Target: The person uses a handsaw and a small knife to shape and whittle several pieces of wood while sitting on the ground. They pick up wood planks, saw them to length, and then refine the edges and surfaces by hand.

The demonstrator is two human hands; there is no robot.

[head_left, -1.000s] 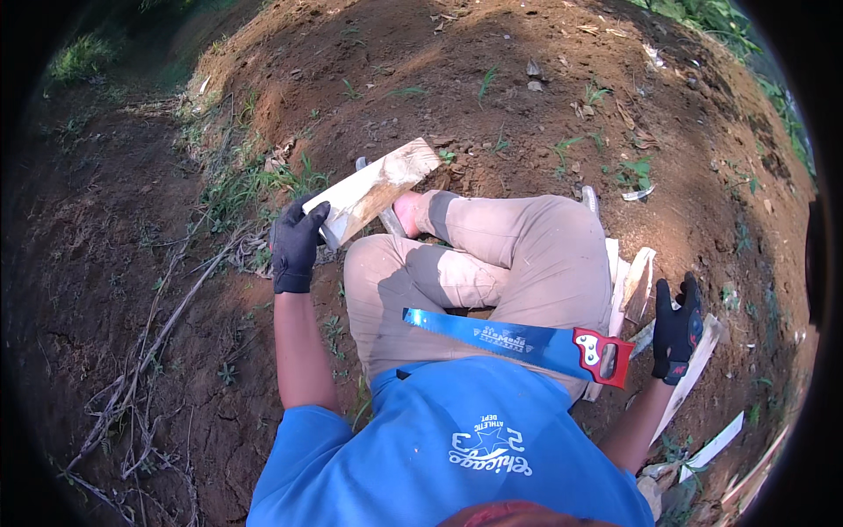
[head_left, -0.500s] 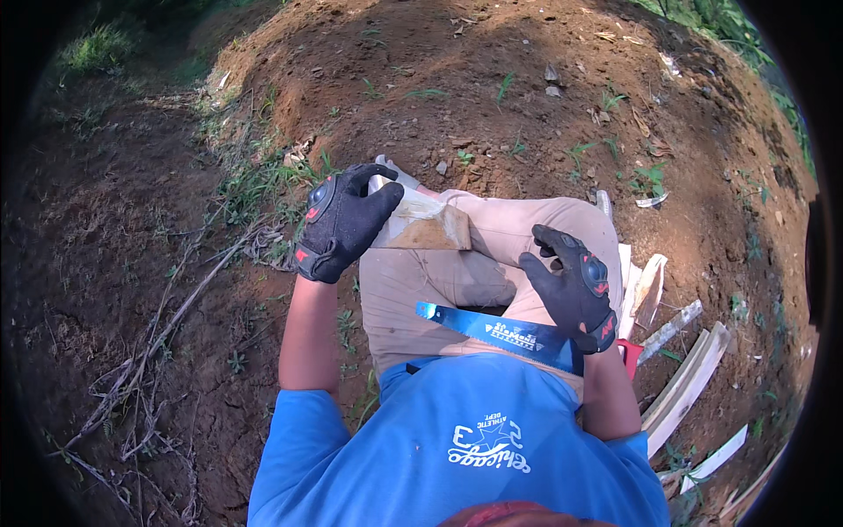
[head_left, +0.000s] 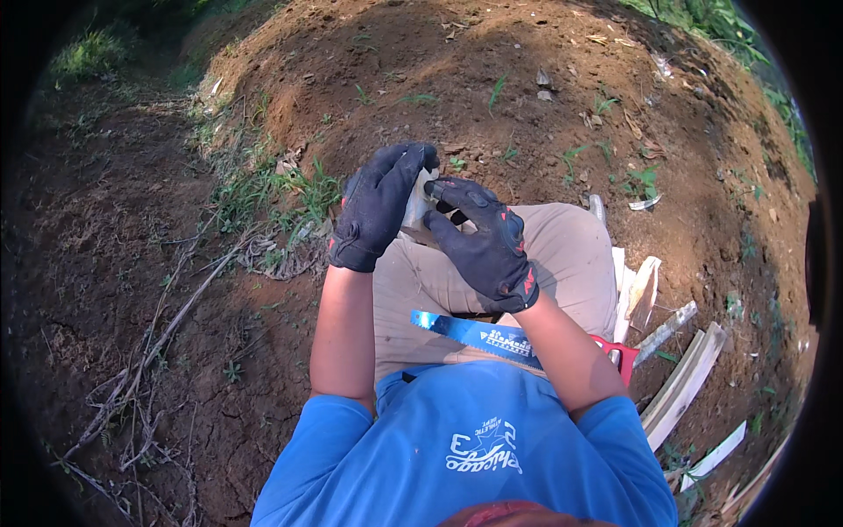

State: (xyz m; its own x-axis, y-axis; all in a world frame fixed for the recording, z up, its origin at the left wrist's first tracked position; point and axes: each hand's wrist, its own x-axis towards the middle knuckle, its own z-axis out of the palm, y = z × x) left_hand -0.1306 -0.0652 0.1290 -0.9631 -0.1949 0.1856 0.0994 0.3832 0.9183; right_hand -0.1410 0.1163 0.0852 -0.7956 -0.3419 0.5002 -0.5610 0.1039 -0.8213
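Both my hands wear black gloves with red marks and come together over my lap. Between them is a short wooden block (head_left: 416,217) with a pale, whitish surface, partly covered by the gloves. My left hand (head_left: 379,204) is closed around its left side and top. From the right, my right hand (head_left: 481,239) meets the block with thumb and index fingertips; its other fingers are partly hidden. Across my thighs, below the hands, lies a handsaw with a blue toothed blade (head_left: 479,337) and a red handle (head_left: 622,357). My right forearm passes over part of the blade.
Split wood strips (head_left: 685,386) and pale offcuts (head_left: 643,290) lie on the ground at my right. Dry twigs (head_left: 167,338) are spread over the soil at left. A bare earth slope (head_left: 395,105) with small weeds rises in front.
My right hand has moved left and forward from above the saw to the block. My left hand has shifted slightly right, and the block has turned and is more covered.
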